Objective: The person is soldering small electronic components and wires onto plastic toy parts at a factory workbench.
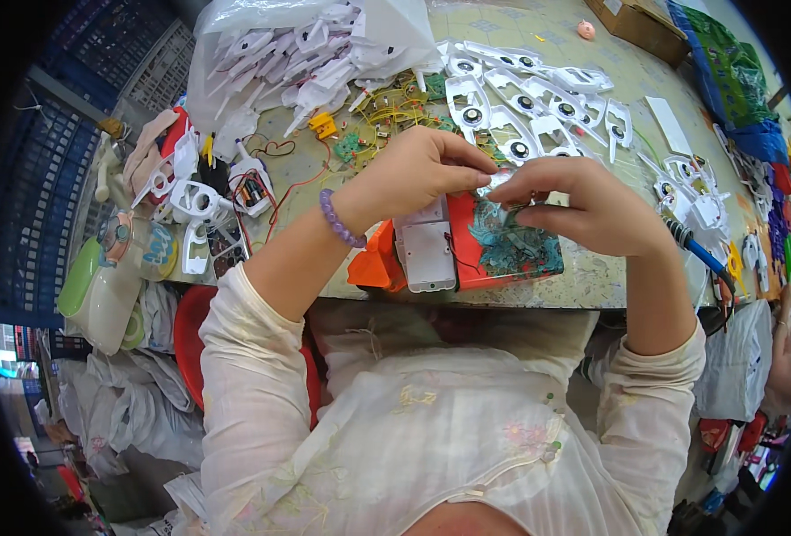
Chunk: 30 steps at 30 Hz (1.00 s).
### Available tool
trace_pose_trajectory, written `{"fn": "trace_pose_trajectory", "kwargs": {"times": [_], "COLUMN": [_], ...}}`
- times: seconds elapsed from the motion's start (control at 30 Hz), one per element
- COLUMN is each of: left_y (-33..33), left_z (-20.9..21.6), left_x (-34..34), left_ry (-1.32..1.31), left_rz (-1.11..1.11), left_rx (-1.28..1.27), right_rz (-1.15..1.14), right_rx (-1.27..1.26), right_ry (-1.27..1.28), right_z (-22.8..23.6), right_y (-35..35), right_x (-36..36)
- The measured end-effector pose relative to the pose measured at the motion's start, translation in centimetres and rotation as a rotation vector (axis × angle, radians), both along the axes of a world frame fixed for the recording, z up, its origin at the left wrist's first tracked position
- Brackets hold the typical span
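My left hand (422, 170), with a purple bead bracelet at its wrist, is closed in a pinch near the table's front middle. Its fingertips meet those of my right hand (583, 204) at a small shiny, pale piece (500, 180), too small to name. My right hand's fingers are curled inward and partly hide what they hold. Below them is a red block-like surface (463, 234) with a heap of small teal-green pieces (513, 246) on it. Beside it lies a white plastic case (428, 255), next to an orange bin (379, 259).
White plastic housings with round black parts (525, 103) spread behind my hands. A clear bag of white housings (297, 54) stands far left. Yellow-wired green circuit boards (395, 112) lie between. A blue-handled soldering iron (701, 250) is at the right. A red stool (194, 344) stands below left.
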<state>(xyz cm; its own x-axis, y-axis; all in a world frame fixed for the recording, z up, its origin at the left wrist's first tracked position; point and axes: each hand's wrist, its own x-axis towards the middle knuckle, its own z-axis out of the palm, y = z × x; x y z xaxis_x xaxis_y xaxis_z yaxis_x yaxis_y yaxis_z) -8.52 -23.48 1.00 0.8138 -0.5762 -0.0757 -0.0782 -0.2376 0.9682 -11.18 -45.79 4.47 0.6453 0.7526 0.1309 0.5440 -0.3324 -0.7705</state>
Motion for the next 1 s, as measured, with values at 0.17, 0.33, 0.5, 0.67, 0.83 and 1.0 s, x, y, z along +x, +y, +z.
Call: {"fn": "trace_pose_trajectory", "kwargs": {"times": [0.17, 0.33, 0.5, 0.67, 0.83, 1.0], "left_y": [0.3, 1.4, 3.0, 3.3, 1.5, 0.8], "left_z": [-1.4, -0.8, 0.5, -0.8, -1.3, -2.3], "left_x": [0.2, -1.0, -5.0, -8.1, -8.7, -8.9], "left_ry": [-0.208, -0.382, -0.649, -0.612, -0.704, -0.712], "left_rz": [0.094, 0.211, 0.301, 0.183, 0.144, 0.117], "left_rx": [0.064, 0.110, 0.238, 0.261, 0.228, 0.102], "right_rz": [-0.075, 0.005, -0.153, -0.238, -0.320, -0.414], "right_rx": [-0.118, -0.158, -0.021, 0.125, 0.121, 0.199], "right_ry": [0.110, -0.204, -0.402, -0.530, -0.536, -0.495], "right_z": [-1.1, -2.5, -3.0, -3.5, -5.6, -6.2], "right_y": [1.1, 1.3, 1.0, 1.9, 3.0, 2.8], "right_x": [-0.1, 0.5, -0.8, -6.1, -7.4, -7.7]}}
